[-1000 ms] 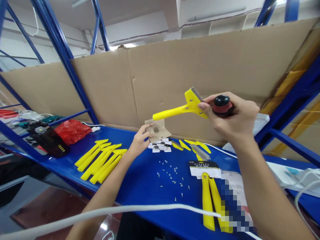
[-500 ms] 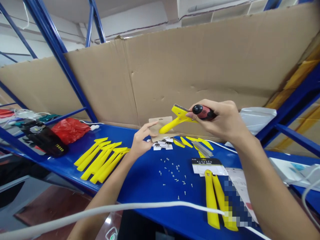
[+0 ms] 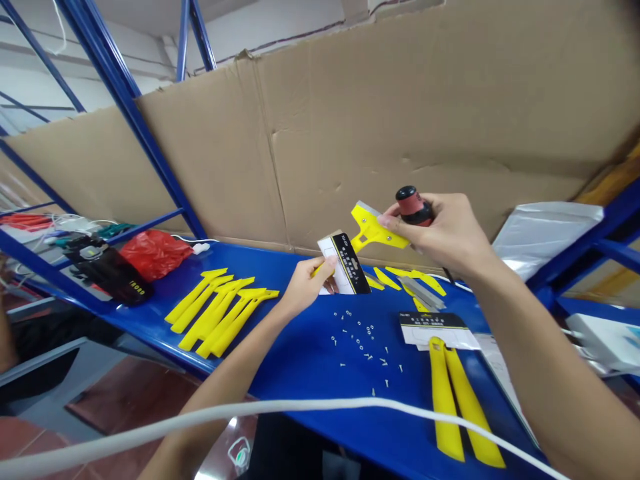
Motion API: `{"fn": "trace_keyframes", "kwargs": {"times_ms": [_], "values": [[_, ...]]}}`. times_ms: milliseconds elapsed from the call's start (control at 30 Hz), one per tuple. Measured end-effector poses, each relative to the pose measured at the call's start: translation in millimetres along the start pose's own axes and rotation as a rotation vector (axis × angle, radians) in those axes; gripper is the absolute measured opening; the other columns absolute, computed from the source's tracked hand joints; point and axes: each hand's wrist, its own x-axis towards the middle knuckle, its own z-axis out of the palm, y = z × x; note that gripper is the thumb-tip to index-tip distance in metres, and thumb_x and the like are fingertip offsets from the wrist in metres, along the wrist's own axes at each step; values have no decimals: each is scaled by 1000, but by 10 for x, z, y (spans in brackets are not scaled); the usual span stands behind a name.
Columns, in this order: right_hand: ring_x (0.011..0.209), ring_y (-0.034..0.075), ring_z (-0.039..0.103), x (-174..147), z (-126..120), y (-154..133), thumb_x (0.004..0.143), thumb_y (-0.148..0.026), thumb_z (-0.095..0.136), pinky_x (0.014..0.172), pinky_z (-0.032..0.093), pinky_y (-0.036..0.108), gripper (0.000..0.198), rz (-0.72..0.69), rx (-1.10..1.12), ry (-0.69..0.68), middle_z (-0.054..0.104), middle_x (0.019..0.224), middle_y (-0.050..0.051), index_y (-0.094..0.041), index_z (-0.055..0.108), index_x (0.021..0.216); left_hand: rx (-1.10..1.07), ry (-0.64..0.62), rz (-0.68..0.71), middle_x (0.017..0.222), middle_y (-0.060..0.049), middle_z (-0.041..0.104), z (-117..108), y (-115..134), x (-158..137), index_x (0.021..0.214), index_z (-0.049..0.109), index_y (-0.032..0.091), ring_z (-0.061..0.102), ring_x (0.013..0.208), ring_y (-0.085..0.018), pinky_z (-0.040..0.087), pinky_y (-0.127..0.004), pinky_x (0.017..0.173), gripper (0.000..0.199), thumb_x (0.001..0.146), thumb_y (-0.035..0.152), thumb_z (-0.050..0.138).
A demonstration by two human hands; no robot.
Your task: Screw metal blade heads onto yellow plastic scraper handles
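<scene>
Above the blue table, a yellow scraper (image 3: 369, 229) is held between both hands, its blade edge up and two screw heads showing on its head. My left hand (image 3: 311, 279) is closed on a black-and-white header card (image 3: 346, 261) and the scraper's handle, which passes behind the card. My right hand (image 3: 443, 223) grips a red-and-black screwdriver (image 3: 415, 205) while its thumb and fingers pinch the scraper's head. Small screws and nuts (image 3: 367, 357) lie scattered below. Two carded yellow scrapers (image 3: 447, 400) lie at the right front.
Yellow handles (image 3: 220, 313) lie in a row at the left. Loose yellow parts and blades (image 3: 420, 293) lie behind the screws. A black bottle (image 3: 107, 270) and red bag (image 3: 155, 255) stand at the far left. A white cable (image 3: 320, 405) crosses the foreground; cardboard (image 3: 390, 120) walls the back.
The card has turned from its plain brown side to its printed side, and the scraper's head now faces me. The view has shifted slightly; both hands keep hold.
</scene>
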Motion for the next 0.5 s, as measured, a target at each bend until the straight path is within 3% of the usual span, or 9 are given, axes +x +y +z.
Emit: {"fn": "trace_keyframes", "kwargs": {"times_ms": [133,267,400,500], "values": [[66,21,59,10,76,43,83,-57,89,62,45,38,34,10,7,-80,73,77,6,-23,83,84,-37,-248,-86,67,-13,75,-50,158,-64,80,73,11,73,56,-19,58,-27,56,74,98,82,65],[64,18,55,-9,161,43,83,-59,89,59,41,35,37,-11,19,-187,70,75,4,-23,82,85,-188,-475,-174,87,-23,83,-86,289,-97,90,77,8,82,72,-26,64,-31,64,69,97,76,73],[67,18,58,-63,282,-3,87,-53,86,62,43,35,34,-27,79,-293,72,78,4,-20,80,85,-267,-508,-203,109,-27,84,-68,307,-115,108,78,8,85,81,-29,63,-29,59,59,93,65,84],[69,18,59,-98,367,-31,90,-52,84,64,45,34,33,-48,139,-400,71,78,3,-20,78,85,-274,-471,-217,95,-23,85,-24,290,-127,105,77,7,76,57,-20,53,-25,45,63,97,70,78]]}}
